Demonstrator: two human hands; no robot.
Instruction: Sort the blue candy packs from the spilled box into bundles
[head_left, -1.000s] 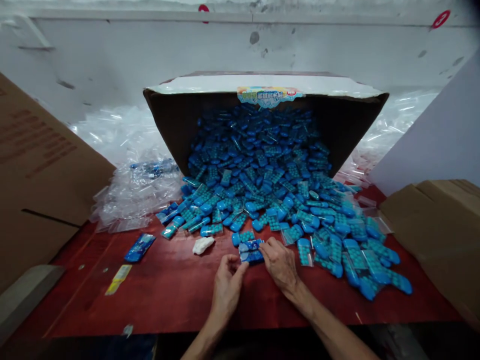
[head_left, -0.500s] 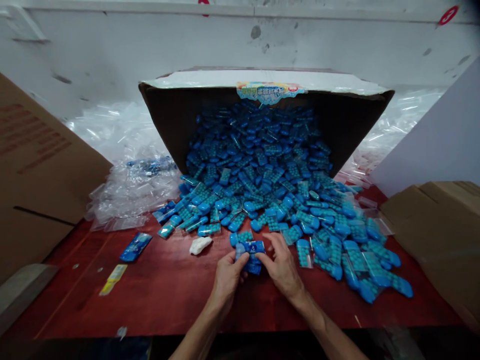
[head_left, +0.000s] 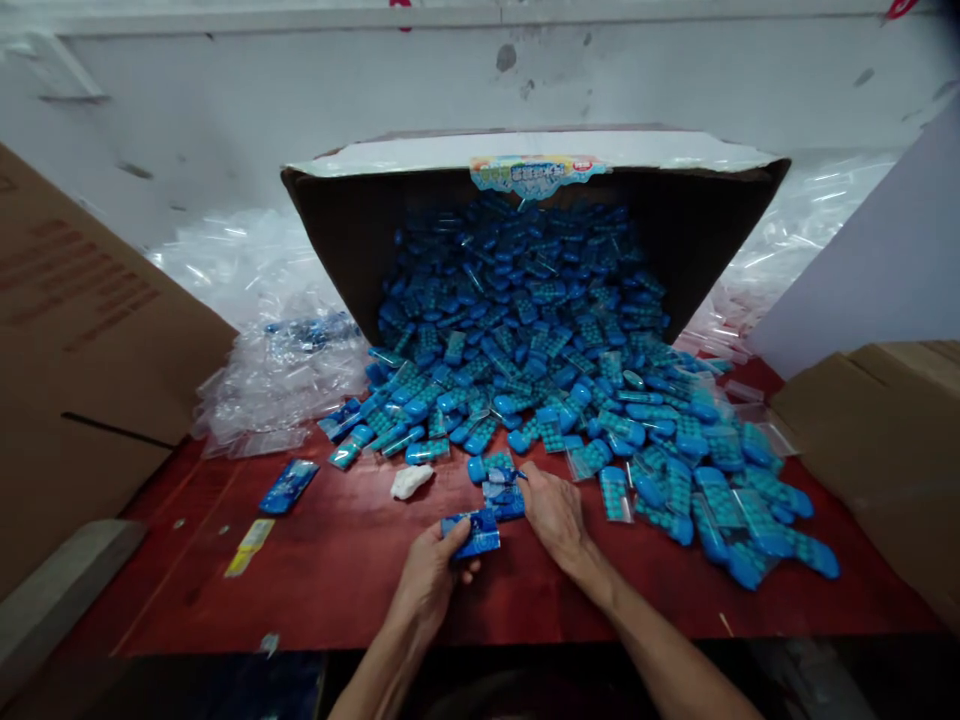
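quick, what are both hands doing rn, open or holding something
Left hand: closed on a blue packet.
Right hand: fingers curled at the other blue packets; whether it grips one cannot be told.

1. Left hand (head_left: 429,572): printed blue wrapper (head_left: 484,537) pinched between thumb and fingers, over red tabletop (head_left: 360,590)
2. Right hand (head_left: 551,510): fingertips at edge of other blue wrappers (head_left: 508,502), just beyond the held one; gripping or only touching, unclear
3. Ahead: heap of blue-ended clear cases (head_left: 510,350), turquoise beads inside, spilling from carton (head_left: 645,148) with open mouth facing wearer
4. Left of heap: clear plastic pieces (head_left: 277,385), piled
5. Left on tabletop: white lump (head_left: 412,481), lone blue packet (head_left: 289,486), yellow-and-white strip (head_left: 250,547), all apart
6. Brown cardboard (head_left: 97,330), both flanks
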